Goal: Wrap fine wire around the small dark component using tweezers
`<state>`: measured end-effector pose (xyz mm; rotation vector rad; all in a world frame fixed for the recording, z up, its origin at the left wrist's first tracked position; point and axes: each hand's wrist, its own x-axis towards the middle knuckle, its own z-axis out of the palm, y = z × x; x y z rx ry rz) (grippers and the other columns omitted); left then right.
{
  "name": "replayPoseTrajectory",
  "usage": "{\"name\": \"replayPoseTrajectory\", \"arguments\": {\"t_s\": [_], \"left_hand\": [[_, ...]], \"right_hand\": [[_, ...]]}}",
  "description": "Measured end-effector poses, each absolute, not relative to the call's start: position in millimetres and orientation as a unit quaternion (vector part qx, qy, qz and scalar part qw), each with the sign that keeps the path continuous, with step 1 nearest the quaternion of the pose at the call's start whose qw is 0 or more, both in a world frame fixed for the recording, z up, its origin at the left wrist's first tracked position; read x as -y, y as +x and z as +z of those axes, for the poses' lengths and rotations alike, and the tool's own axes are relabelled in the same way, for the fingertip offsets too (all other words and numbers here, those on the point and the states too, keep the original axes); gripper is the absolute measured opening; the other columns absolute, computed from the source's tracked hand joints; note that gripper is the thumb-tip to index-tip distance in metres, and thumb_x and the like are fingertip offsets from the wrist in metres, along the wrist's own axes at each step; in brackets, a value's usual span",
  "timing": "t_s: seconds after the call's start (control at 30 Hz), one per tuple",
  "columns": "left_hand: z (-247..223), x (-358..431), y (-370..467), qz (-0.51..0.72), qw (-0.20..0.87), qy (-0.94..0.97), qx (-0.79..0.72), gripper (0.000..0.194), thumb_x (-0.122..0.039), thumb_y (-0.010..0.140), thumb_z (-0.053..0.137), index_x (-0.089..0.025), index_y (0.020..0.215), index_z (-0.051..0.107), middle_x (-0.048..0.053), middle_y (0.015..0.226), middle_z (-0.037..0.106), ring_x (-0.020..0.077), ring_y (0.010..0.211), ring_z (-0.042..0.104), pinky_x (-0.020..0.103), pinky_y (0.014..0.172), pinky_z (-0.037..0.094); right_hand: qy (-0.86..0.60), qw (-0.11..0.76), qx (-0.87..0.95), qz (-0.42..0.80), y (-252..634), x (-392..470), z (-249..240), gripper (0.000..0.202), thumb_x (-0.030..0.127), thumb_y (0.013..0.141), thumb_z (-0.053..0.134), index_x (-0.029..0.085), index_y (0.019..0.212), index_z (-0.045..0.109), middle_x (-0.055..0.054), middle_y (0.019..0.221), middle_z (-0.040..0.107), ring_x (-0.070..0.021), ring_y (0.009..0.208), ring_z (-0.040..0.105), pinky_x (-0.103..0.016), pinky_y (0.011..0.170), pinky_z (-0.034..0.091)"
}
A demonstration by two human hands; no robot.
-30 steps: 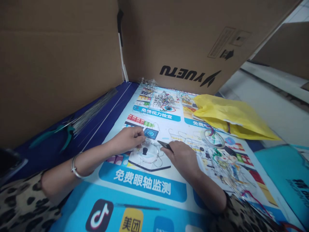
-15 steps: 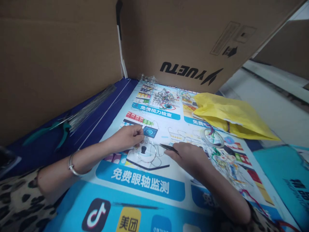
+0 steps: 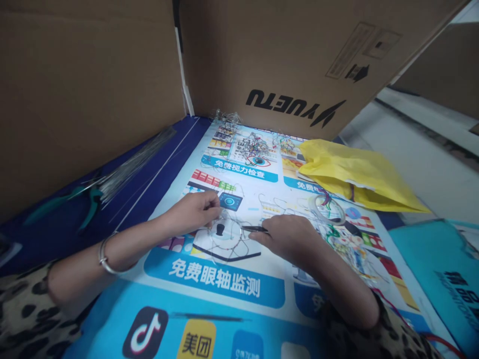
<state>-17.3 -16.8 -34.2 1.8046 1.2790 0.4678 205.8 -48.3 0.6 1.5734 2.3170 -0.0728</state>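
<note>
My left hand [image 3: 200, 209] is closed in a pinch above the printed poster [image 3: 269, 259], at the upper left of a thin beaded wire loop [image 3: 238, 241]. Clear or pale material shows just below its fingertips, too small to make out. Dark, slim tweezers [image 3: 255, 229] are gripped in my right hand [image 3: 290, 238], their tip pointing left and reaching the right side of the loop. Fine loose wires curl around and between both hands.
Green-handled pliers [image 3: 92, 209] and a bundle of thin wires [image 3: 136, 162] lie at left. Cardboard walls [image 3: 269, 55] stand behind. A clear tape roll [image 3: 329, 209], yellow bag [image 3: 359, 174], teal packet [image 3: 430, 259] and tangled wires [image 3: 256, 144] lie around the poster.
The tweezers have turned from a slant to nearly level, their tip still by the loop. My left hand keeps its pinch. The whole view has shifted slightly.
</note>
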Motion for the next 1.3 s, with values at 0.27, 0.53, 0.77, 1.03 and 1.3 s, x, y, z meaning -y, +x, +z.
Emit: {"name": "replayPoseTrajectory", "arguments": {"t_s": [0.27,0.53,0.77,1.03,1.3], "left_hand": [[-31,17,-17,0.158,0.376,0.752,-0.518,0.014,-0.028,0.077,0.045,-0.018,0.073,0.054,-0.002,0.058,0.057,0.0110,0.051,0.051,0.020,0.048,0.034],[-28,19,-17,0.116,0.291,0.786,-0.533,0.016,-0.031,0.078,0.046,-0.020,0.077,0.057,-0.001,0.063,0.058,0.0125,0.056,0.050,0.022,0.050,0.029],[-27,17,-19,0.133,0.260,0.811,-0.507,0.017,-0.031,0.081,0.046,-0.021,0.083,0.060,0.000,0.073,0.061,0.0142,0.066,0.053,0.023,0.056,0.034],[-15,31,-11,0.302,0.296,0.760,-0.494,0.023,-0.036,0.083,0.047,-0.017,0.077,0.058,0.000,0.073,0.057,0.0120,0.067,0.051,0.022,0.060,0.038],[-12,45,2,0.315,0.405,0.705,-0.489,0.019,-0.030,0.080,0.050,-0.016,0.074,0.061,0.000,0.066,0.058,0.0106,0.061,0.052,0.021,0.056,0.040]], "right_hand": [[0.554,0.179,-0.812,-0.038,205,47,0,0.047,0.057,0.083,0.033,0.023,0.077,0.065,-0.006,0.076,0.067,-0.0226,0.072,0.062,-0.029,0.057,0.039],[0.546,0.185,-0.815,-0.061,209,49,1,0.048,0.058,0.084,0.030,0.026,0.078,0.064,-0.003,0.078,0.068,-0.0219,0.072,0.062,-0.028,0.056,0.037],[0.561,0.144,-0.814,-0.050,212,47,-3,0.047,0.058,0.084,0.030,0.025,0.075,0.062,-0.002,0.077,0.067,-0.0199,0.069,0.060,-0.026,0.051,0.028],[0.605,-0.004,-0.796,0.001,206,52,-14,0.048,0.060,0.085,0.028,0.022,0.071,0.055,0.000,0.069,0.063,-0.0161,0.061,0.056,-0.026,0.049,0.020],[0.591,-0.063,-0.804,0.028,199,58,-16,0.048,0.059,0.085,0.029,0.020,0.070,0.054,-0.001,0.066,0.061,-0.0155,0.062,0.054,-0.026,0.051,0.021]]}}
